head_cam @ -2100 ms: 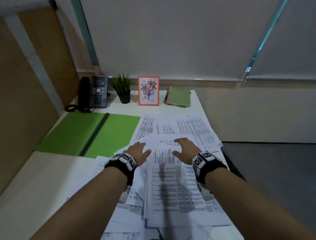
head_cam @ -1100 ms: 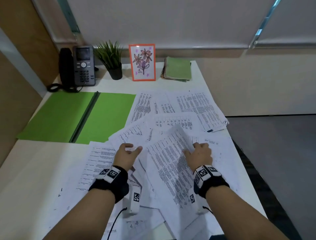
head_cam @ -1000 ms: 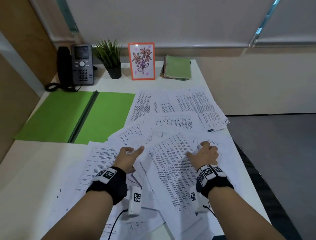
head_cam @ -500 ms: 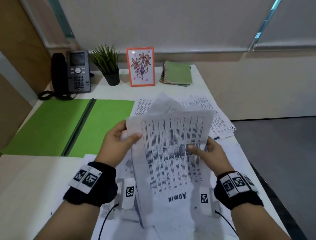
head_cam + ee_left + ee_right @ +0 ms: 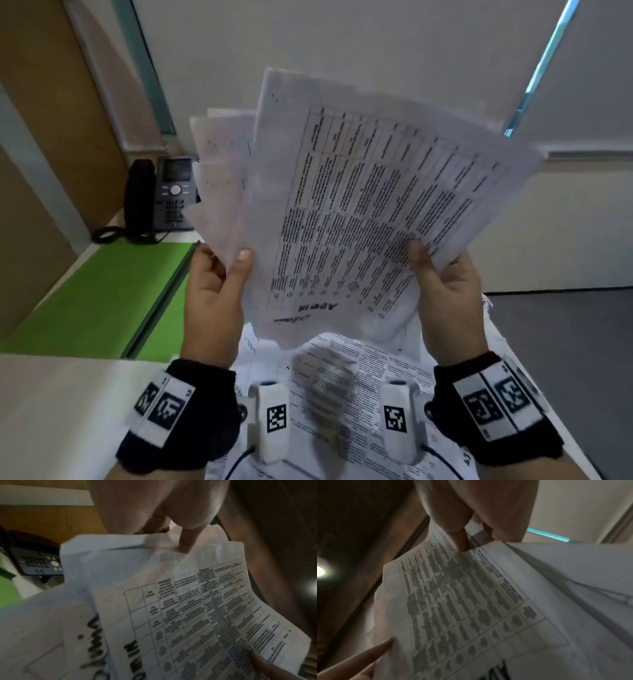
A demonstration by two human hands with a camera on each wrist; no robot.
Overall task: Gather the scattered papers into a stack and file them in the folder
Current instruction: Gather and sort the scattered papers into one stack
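Observation:
A loose, fanned bundle of printed papers (image 5: 346, 205) is lifted upright in front of me, above the desk. My left hand (image 5: 219, 287) pinches its left edge, thumb on the front sheet. My right hand (image 5: 442, 291) grips the right edge, thumb on the print. The same sheets (image 5: 197, 608) fill the left wrist view under my thumb, and the right wrist view shows the printed table of the papers (image 5: 471, 601). More papers (image 5: 342, 394) still lie on the desk below my wrists. The open green folder (image 5: 102, 298) lies flat at the left.
A black desk phone (image 5: 157, 202) stands at the back left, behind the folder. A wooden partition (image 5: 41, 137) closes the left side. Bare desk top (image 5: 68, 411) lies near left. Dark floor (image 5: 555, 359) drops off past the desk's right edge.
Both hands went from pressing and sliding sheets on the desk to gripping a bundle and raising it high and upright. My view tilted up, hiding the plant, picture and notebooks behind the papers.

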